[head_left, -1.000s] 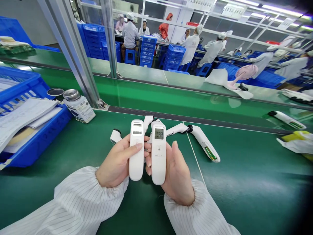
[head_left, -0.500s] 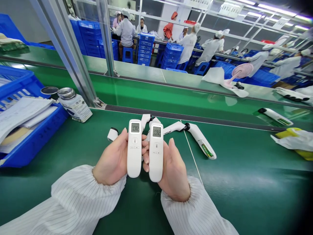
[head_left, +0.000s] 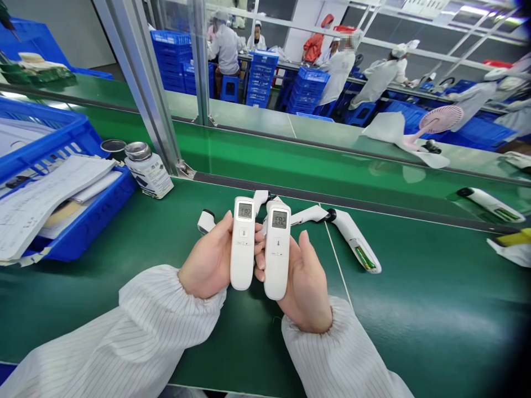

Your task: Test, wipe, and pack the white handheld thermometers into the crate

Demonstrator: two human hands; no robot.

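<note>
My left hand (head_left: 209,260) is closed around a white infrared thermometer (head_left: 242,254), held upright with its screen facing me. A second white infrared thermometer (head_left: 276,260) rests in the grip of my right hand (head_left: 307,279), close beside the first. Both small screens show dark characters that look like "CA2". Behind my hands, more white thermometers lie on the green work surface, partly hidden by the ones I hold. One of these, a thermometer (head_left: 357,243) to the right, has its battery compartment uncovered, with green batteries inside.
At the left stands a blue crate (head_left: 89,221) with papers (head_left: 45,204), next to a white bottle with a metal top (head_left: 147,168). A metal post (head_left: 143,83) rises behind. Another thermometer (head_left: 492,204) and a pink fan (head_left: 440,120) are at the right. Co-workers sit beyond.
The view has shifted, so the bench and hands appear a little further right in the picture. Both thermometers remain in my hands, screens still lit with the same characters.
</note>
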